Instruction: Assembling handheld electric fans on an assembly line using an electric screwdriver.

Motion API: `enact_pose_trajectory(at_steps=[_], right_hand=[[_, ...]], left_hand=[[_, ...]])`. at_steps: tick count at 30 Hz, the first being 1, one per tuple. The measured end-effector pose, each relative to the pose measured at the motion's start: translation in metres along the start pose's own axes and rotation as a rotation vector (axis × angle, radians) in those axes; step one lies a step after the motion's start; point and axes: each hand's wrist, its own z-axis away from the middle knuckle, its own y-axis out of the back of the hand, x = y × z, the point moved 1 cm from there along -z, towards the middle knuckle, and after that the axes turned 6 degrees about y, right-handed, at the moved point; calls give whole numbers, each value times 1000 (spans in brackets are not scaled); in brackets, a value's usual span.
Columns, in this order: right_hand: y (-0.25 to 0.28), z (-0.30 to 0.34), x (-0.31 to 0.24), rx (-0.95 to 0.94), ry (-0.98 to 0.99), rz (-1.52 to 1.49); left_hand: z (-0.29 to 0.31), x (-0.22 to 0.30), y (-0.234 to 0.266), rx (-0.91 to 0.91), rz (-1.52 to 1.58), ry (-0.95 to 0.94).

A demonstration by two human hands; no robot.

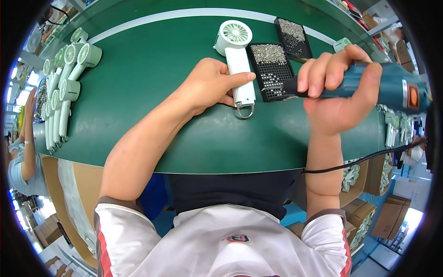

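My left hand (210,85) grips the handle of a pale green and white handheld fan (237,60) that lies on the green table, its round grille at the far end and a metal ring at the near end. In my right hand (339,87) is a blue-green electric screwdriver (392,87), held sideways with its dark nose pointing left. The tip hangs over the near part of a black screw tray (272,71), beside the fan. Rows of shiny screws sit in the tray's holes, and a loose heap lies at its far end.
A second black screw tray (295,37) stands behind the first. Several similar fans (67,92) are grouped at the table's left. The screwdriver's black cord (360,160) crosses my right forearm. Cartons (355,217) holding pale parts stand below the right edge. Another person (27,157) is at the left.
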Motion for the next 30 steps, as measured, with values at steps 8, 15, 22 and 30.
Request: enact_pose_trajectory(at_steps=[8,15,22,30], right_hand=[[-12,17,3,-279,4,-9],[-17,22,4,-268,-4,29],[-16,25,8,-276,-30,73],[-17,25,11,-293,-45,78]], left_hand=[[-3,-3,0,6,34,-41],[-3,-3,0,4,46,-47],[-3,-3,0,-3,54,-65],[-2,-2,2,7,38,-67]])
